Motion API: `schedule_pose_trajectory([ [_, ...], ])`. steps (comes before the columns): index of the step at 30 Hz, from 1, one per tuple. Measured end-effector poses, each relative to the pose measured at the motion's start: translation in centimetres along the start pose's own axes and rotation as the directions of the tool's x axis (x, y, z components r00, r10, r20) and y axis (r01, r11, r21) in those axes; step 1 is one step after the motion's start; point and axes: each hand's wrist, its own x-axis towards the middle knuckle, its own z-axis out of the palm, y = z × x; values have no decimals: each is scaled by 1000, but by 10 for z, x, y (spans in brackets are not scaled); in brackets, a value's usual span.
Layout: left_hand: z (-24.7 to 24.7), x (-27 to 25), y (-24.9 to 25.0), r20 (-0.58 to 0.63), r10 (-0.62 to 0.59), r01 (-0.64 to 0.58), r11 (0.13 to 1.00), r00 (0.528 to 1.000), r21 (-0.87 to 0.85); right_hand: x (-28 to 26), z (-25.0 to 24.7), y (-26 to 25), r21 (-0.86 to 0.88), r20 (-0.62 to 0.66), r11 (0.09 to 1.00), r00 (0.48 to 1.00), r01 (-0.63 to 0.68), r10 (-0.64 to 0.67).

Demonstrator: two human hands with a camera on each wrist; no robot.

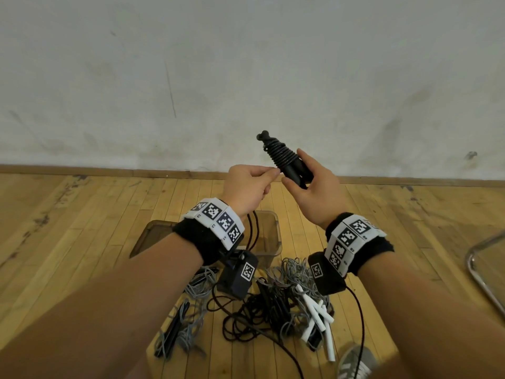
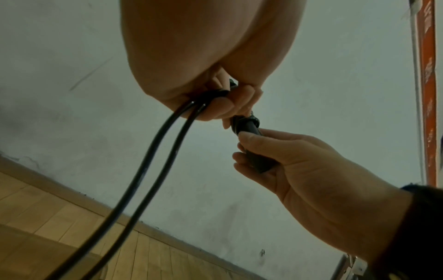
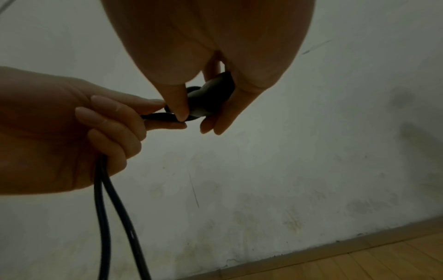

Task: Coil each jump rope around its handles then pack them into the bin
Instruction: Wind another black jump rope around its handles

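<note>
The right hand (image 1: 314,192) grips the paired black handles (image 1: 293,173) of a jump rope, tilted up toward the wall, with cord coils (image 1: 281,154) wound round their upper part. The left hand (image 1: 247,187) pinches the doubled black cord (image 2: 153,151) just beside the handles, its loose lengths hanging down toward the clear bin (image 1: 269,236) on the wooden floor. Near the bin lies a tangle of uncoiled ropes (image 1: 276,302), some with white handles (image 1: 318,315).

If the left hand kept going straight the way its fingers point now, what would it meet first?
The left hand points right, pinching the rope. First in its line are the black handles that the right hand holds; its fingertips already look nearly against them, though depth is unclear.
</note>
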Motion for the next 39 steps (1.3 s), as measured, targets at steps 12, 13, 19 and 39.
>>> schedule_pose_trajectory([
  [12,8,-2,5,38,-66,69,995,997,-75,1,-4,1,-135,-36,990,998,-48,44],
  [13,8,-1,5,43,-68,72,994,997,-82,1,-4,1,-139,-28,990,999,-40,36],
  [19,6,0,2,-4,-43,43,999,999,-3,-2,0,-1,-117,62,993,998,36,-29],
  [39,-1,3,1,86,34,-39,998,996,58,-8,3,-19,477,328,836,938,-270,116],
])
